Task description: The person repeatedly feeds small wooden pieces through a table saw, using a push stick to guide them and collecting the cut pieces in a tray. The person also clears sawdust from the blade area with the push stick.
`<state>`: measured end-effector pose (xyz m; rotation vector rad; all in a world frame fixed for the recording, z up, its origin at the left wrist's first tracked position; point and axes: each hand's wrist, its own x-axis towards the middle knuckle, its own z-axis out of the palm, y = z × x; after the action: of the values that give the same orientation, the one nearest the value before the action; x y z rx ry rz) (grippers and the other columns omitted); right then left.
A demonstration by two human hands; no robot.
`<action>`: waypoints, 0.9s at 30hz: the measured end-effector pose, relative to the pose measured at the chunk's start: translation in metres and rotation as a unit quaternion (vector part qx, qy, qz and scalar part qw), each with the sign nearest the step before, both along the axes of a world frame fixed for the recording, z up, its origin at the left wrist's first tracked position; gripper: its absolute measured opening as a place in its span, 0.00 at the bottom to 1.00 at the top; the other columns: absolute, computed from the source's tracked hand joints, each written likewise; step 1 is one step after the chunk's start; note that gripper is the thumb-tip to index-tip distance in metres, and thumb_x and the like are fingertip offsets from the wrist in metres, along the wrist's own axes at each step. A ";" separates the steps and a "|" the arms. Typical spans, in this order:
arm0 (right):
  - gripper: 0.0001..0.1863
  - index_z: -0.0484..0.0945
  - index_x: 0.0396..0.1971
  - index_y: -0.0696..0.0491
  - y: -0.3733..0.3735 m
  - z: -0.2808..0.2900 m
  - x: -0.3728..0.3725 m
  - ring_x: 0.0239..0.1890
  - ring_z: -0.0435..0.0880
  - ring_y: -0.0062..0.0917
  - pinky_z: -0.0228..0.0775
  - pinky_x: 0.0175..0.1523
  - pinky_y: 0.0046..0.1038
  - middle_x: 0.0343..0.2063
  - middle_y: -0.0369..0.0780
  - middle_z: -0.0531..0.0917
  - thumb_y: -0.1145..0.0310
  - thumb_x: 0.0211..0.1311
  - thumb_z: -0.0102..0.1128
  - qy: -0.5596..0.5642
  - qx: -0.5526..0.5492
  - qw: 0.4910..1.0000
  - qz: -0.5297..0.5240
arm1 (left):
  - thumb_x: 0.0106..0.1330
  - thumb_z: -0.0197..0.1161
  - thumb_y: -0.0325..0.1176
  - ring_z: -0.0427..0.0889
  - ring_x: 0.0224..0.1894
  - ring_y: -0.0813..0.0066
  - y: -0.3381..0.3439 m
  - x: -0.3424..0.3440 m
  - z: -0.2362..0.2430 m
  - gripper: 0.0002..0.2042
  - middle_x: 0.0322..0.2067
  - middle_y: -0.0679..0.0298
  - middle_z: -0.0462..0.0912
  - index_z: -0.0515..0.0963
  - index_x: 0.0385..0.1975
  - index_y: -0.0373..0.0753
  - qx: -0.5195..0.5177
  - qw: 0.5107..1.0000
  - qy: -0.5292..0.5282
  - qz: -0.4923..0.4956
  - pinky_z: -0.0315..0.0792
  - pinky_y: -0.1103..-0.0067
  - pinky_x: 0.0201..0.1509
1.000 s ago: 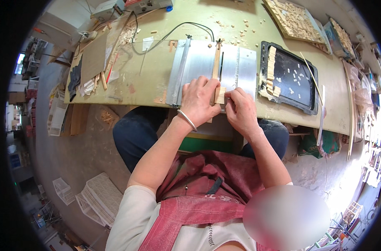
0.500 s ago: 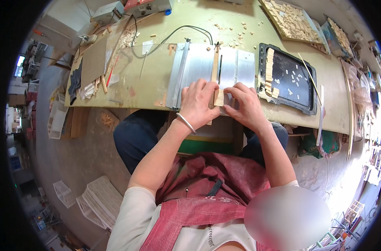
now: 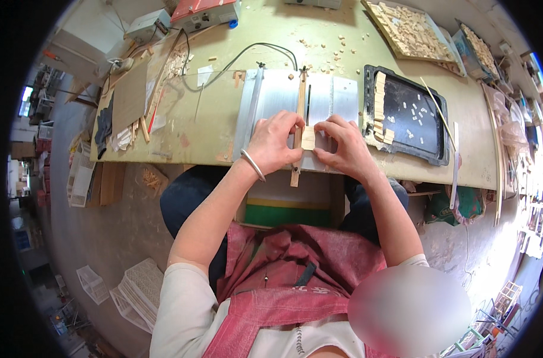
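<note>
A small pale wooden block (image 3: pixel 308 138) lies flat on a silvery metal plate (image 3: pixel 278 89), between my two hands. Thumb and fingers of my left hand (image 3: pixel 274 143) are curled at its left edge, over a long wooden strip (image 3: pixel 302 98). From the other side, my right hand (image 3: pixel 346 148) pinches the block's right edge between thumb and fingertips. Just beyond the block, a narrow dark slot (image 3: pixel 309 96) runs away from me in the plate. The strip's near end sticks out past the table edge.
Right of the plate, a black tray (image 3: pixel 444 128) holds a row of wooden blocks (image 3: pixel 379 98) and small white pieces. A wooden-piece-filled tray (image 3: pixel 396 52) lies farther back. Cardboard (image 3: pixel 128 89) and dark gloves (image 3: pixel 104 125) are at left. A black cable (image 3: pixel 247 49) crosses the table.
The view has shifted slightly. My left hand has moved a little left, and the strip's near end now shows below it. The block remains between both hands.
</note>
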<state>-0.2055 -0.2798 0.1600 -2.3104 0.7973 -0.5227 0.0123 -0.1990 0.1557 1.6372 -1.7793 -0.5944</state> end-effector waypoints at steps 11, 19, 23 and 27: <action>0.20 0.84 0.47 0.54 -0.013 0.000 0.006 0.45 0.83 0.37 0.70 0.55 0.35 0.39 0.41 0.81 0.65 0.53 0.72 -0.014 0.007 1.000 -0.006 | 0.49 0.72 0.34 0.83 0.39 0.60 -0.015 0.003 -0.004 0.19 0.36 0.59 0.81 0.80 0.43 0.39 0.016 0.999 0.037 0.019 0.77 0.66 0.44; 0.22 0.84 0.49 0.55 -0.025 0.000 0.010 0.45 0.83 0.35 0.72 0.56 0.35 0.41 0.41 0.81 0.67 0.53 0.74 0.004 0.007 1.000 -0.012 | 0.49 0.72 0.34 0.83 0.39 0.60 -0.024 0.005 -0.001 0.19 0.36 0.59 0.81 0.80 0.43 0.39 0.023 0.998 0.046 0.030 0.77 0.65 0.45; 0.22 0.84 0.50 0.56 -0.032 -0.003 0.012 0.44 0.83 0.35 0.75 0.52 0.34 0.41 0.42 0.81 0.69 0.53 0.75 0.010 0.002 1.000 -0.011 | 0.50 0.71 0.33 0.76 0.31 0.69 -0.031 0.009 -0.008 0.21 0.33 0.63 0.77 0.80 0.47 0.39 -0.004 0.999 0.042 0.025 0.78 0.73 0.40; 0.21 0.85 0.48 0.55 -0.038 -0.004 0.015 0.44 0.83 0.36 0.72 0.53 0.34 0.41 0.42 0.82 0.66 0.54 0.73 -0.002 0.025 1.000 -0.017 | 0.50 0.71 0.33 0.78 0.34 0.67 -0.037 0.011 -0.010 0.21 0.35 0.62 0.79 0.80 0.46 0.39 0.005 0.999 0.044 0.028 0.78 0.71 0.42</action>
<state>-0.1904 -0.3179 0.1556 -2.2541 0.8396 -0.5160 0.0229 -0.2359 0.1457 1.6367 -1.6658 -0.6403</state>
